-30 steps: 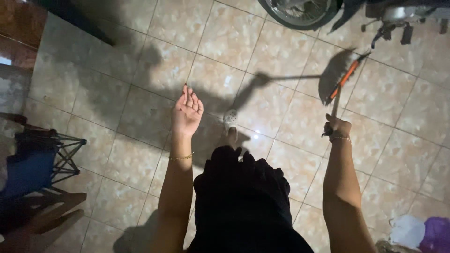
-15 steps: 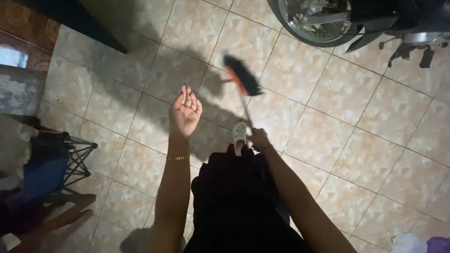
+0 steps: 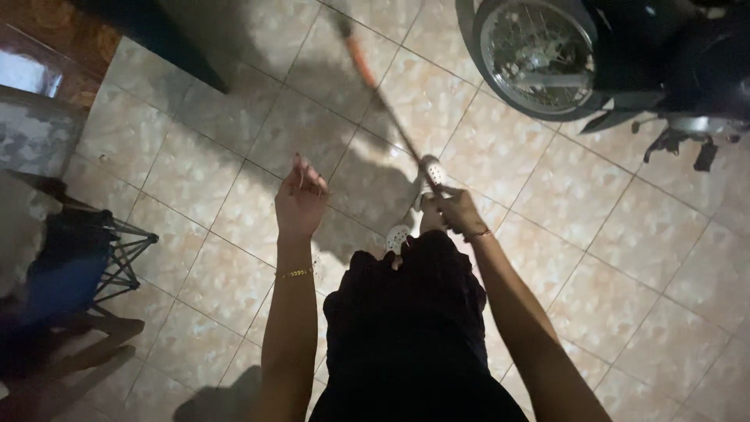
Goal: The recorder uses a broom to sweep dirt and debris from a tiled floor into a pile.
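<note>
While gripping the thin broom handle, right hand closed around its lower end; orange-necked, dark-bristled broom head blurred, up over beige tiled floor. Left hand raised, fingers loosely curled, holding nothing. White perforated clogs just beside right hand. Spoked motorcycle wheel well apart, upper right. Blue folding stool at left.

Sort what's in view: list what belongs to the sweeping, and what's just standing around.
In use: broom, gripped by the right hand; tiled floor; left hand, raised and holding nothing.
Standing around: motorcycle; blue folding stool; dark furniture edge.
</note>
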